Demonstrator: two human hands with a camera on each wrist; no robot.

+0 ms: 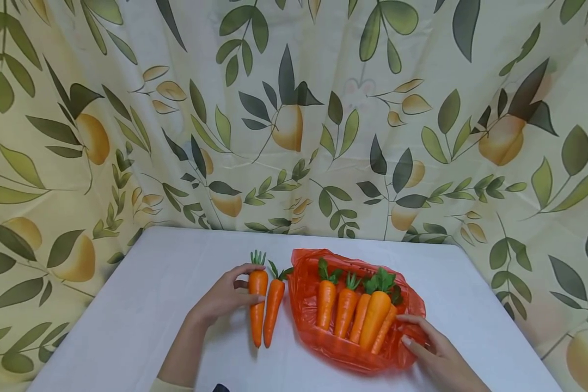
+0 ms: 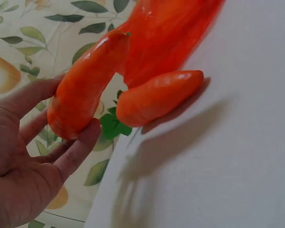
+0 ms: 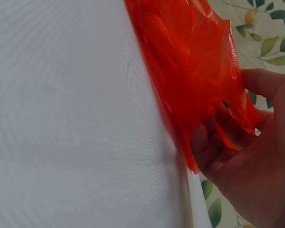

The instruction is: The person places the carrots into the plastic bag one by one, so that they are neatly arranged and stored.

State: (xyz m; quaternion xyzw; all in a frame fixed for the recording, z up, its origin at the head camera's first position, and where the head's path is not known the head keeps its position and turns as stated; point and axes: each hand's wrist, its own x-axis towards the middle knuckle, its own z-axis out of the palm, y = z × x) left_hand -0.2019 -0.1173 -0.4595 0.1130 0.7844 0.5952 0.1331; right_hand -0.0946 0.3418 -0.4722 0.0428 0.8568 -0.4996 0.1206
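Observation:
My left hand [image 1: 220, 298] pinches an orange toy-like carrot [image 1: 257, 286] near its green top, between thumb and fingers. In the left wrist view this carrot [image 2: 85, 85] is held up off the table. Just to its right, a second carrot [image 1: 274, 306] with leafy greens lies on the cloth. A thin red plastic bag [image 1: 335, 351] is spread wide at its mouth, with several carrots [image 1: 345, 307] side by side in it, tops pointing away. At the bag's right edge my right hand [image 1: 436, 348] grips the crumpled plastic; fingers curl round it in the right wrist view.
White cloth covers the table [image 1: 186, 261]. A curtain [image 1: 294, 136] with a leaf and fruit print hangs behind and along both sides. A small dark object [image 1: 220, 387] pokes in at the bottom edge of the head view.

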